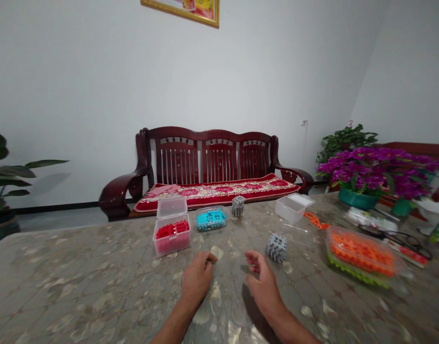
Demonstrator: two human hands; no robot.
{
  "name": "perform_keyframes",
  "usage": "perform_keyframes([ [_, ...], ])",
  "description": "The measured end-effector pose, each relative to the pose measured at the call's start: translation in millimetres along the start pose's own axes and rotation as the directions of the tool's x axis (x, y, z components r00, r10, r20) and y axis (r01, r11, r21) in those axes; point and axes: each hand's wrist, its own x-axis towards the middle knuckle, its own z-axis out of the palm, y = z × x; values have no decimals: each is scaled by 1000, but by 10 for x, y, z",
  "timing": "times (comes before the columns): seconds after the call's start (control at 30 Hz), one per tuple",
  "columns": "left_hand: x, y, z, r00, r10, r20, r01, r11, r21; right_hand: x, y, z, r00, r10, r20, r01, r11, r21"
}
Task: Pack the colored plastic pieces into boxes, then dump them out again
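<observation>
My left hand (197, 276) rests on the table with its fingers curled in and nothing visible in them. My right hand (263, 282) is open, thumb and bent fingers apart, just above the tabletop. Nearest to it, on its right, is a block of stacked grey interlocking plastic pieces (277, 248). A second, smaller grey stack (237, 206) stands farther back. Beyond my left hand sits an open clear box (172, 247) holding red plastic pieces (173, 230). Beside that box, blue pieces (210, 218) fill a clear tray.
At the right lie a clear tub of orange pieces (363, 251) with green pieces under it, loose orange pieces (316, 220) and glasses (395, 235). Purple flowers (377, 169) stand behind. A white box (290, 210) is at the back, before a wooden sofa (215, 155).
</observation>
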Motion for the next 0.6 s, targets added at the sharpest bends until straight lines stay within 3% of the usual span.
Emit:
perform_keyframes([
  [0.13, 1, 26, -18, 1000, -20, 13, 20, 1000, -12, 654, -27, 496, 986, 82, -146, -101, 987, -128],
  [0.23, -5, 38, -21, 999, -32, 15, 32, 999, -2, 1152, -24, 648, 966, 130, -222, -210, 898, -386],
  [0.3, -12, 41, -18, 999, -33, 13, 33, 999, 3, 1391, -23, 710, 952, 183, -247, -281, 844, -457],
  [0.6, -42, 35, 4, 999, -37, 8, 37, 999, 14, 1965, -5, 921, 935, 275, -223, -353, 761, -544],
])
